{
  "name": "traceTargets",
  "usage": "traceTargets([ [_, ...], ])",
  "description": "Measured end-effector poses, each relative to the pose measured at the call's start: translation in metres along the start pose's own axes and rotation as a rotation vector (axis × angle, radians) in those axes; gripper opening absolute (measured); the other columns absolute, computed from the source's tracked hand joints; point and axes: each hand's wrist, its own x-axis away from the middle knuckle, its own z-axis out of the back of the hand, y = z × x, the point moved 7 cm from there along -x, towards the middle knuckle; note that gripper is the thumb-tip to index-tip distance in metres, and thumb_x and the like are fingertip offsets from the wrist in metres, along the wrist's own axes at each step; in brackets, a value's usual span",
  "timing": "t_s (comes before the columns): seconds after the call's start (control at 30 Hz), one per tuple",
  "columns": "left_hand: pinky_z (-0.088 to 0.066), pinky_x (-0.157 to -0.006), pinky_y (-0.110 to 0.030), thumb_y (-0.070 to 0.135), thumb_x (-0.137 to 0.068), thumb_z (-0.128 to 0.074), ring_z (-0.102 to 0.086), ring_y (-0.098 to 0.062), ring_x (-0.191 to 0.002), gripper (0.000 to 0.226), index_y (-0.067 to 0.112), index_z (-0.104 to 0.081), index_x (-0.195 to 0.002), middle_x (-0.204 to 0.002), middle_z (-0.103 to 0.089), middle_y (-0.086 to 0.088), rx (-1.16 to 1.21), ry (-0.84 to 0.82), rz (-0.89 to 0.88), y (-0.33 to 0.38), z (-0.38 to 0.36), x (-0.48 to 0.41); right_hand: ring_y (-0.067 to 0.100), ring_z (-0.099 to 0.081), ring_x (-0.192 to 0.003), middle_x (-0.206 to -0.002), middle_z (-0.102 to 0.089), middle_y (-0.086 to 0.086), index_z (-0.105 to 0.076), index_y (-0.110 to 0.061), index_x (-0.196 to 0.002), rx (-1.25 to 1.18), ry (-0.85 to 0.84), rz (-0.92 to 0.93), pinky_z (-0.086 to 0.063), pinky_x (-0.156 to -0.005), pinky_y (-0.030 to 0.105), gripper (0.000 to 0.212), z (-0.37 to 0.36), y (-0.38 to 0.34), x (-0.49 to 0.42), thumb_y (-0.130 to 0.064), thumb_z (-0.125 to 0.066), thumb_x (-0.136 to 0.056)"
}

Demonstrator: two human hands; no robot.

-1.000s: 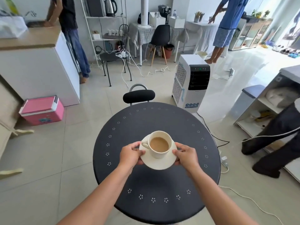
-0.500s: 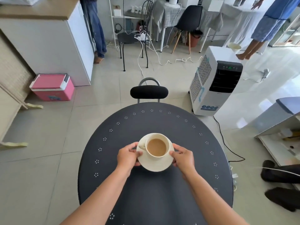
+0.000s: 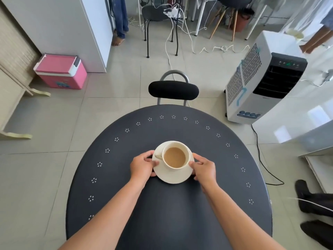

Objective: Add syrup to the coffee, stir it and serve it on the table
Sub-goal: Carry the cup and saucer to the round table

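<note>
A cream cup (image 3: 175, 157) filled with milky coffee stands on a cream saucer (image 3: 174, 177). The saucer sits near the middle of a round dark table (image 3: 162, 210) dotted with small white holes near its rim. My left hand (image 3: 142, 166) grips the saucer's left edge, close to the cup's handle. My right hand (image 3: 204, 170) grips the saucer's right edge. Whether the saucer rests fully on the tabletop or hovers just above it I cannot tell.
A black-backed chair (image 3: 173, 90) stands at the table's far side. A white air cooler (image 3: 259, 82) stands to the right, its cable on the floor. A pink cooler box (image 3: 61, 71) sits at left by a white counter (image 3: 75, 27). Someone's dark shoes (image 3: 313, 213) are at right.
The view has tilted down and closed in on the table. The cup and saucer have sunk toward the tabletop, both hands still holding the saucer's edges.
</note>
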Motion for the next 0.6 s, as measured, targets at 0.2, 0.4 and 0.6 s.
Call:
traceTargets([
  [0.2, -0.056, -0.052, -0.020, 0.002, -0.082, -0.069, -0.074, -0.011, -0.077, 0.039, 0.036, -0.077, -0.100, -0.081, -0.078, 0.004, -0.066, 0.045, -0.009, 0.001, -0.002, -0.015, 0.017, -0.054, -0.061, -0.067, -0.060, 0.000, -0.073, -0.042, -0.097, 0.042, -0.010, -0.019, -0.046, -0.051, 0.028, 0.036, -0.006, -0.001, -0.017, -0.012, -0.059, -0.083],
  [0.4, -0.058, -0.053, -0.024, 0.002, -0.082, -0.068, -0.073, -0.013, -0.073, 0.039, 0.039, -0.075, -0.095, -0.081, -0.077, 0.003, -0.123, 0.083, -0.029, 0.007, -0.003, -0.021, 0.017, -0.060, -0.063, -0.072, -0.067, 0.002, -0.073, -0.042, -0.095, 0.072, 0.004, -0.006, -0.050, -0.051, 0.026, 0.034, -0.007, -0.003, -0.025, -0.013, -0.060, -0.083],
  [0.6, -0.062, -0.058, -0.029, 0.004, -0.080, -0.069, -0.072, -0.012, -0.068, 0.045, 0.048, -0.070, -0.075, -0.067, -0.073, 0.009, -0.161, 0.116, -0.038, 0.010, -0.003, -0.023, 0.013, -0.059, -0.058, -0.061, -0.064, -0.005, -0.070, -0.054, -0.076, 0.099, 0.013, 0.013, -0.052, -0.051, 0.026, 0.043, -0.008, -0.008, -0.028, -0.013, -0.060, -0.082],
])
